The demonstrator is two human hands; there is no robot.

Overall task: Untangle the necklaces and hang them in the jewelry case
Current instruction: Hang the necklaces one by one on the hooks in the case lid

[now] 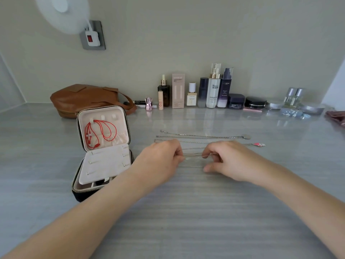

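An open black jewelry case (128,128) with a pale pink lining stands left of centre. A red cord necklace (100,130) hangs from a hook in its lid. Two silver chains lie stretched out on the counter: one with a round pendant (205,136), one with a pink pendant (260,144). A thin silver chain (193,155) spans the gap between my hands. My left hand (160,157) pinches one end of it and my right hand (227,159) pinches the other, just right of the case.
A brown leather bag (84,98) lies behind the case. A row of cosmetic bottles and jars (214,90) lines the back wall. A white fan (61,12) and a wall socket (92,35) are at the top left.
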